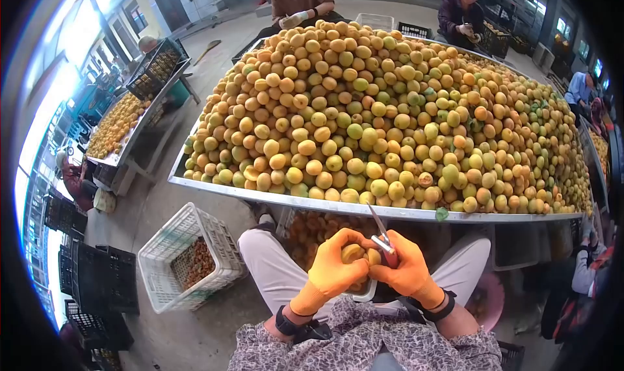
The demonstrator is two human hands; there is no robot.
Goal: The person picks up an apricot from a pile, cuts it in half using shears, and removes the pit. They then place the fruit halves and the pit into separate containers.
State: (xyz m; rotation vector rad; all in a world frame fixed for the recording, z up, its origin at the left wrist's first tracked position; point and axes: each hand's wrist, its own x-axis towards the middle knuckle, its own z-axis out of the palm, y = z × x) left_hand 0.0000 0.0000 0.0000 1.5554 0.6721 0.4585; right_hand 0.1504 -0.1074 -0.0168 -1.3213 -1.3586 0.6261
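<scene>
My left hand (333,265), in an orange glove, is closed around an apricot (354,254) that looks split into halves, in front of my lap. My right hand (411,267), gloved the same way, grips a knife (391,258) with a red handle; its blade (377,223) points up and away toward the table edge. The right fingertips meet the fruit, so both hands touch it. Just beyond stands a metal-rimmed table (292,200) heaped with whole apricots (364,120). Between my knees and below the hands, opened apricots (312,234) lie in a container partly hidden by my hands.
A white plastic crate (153,277) holding brown pits (194,264) stands on the floor at left. A pink basin (495,299) sits by my right knee. Black crates (104,280) are stacked far left. Co-workers (302,3) sit across the table.
</scene>
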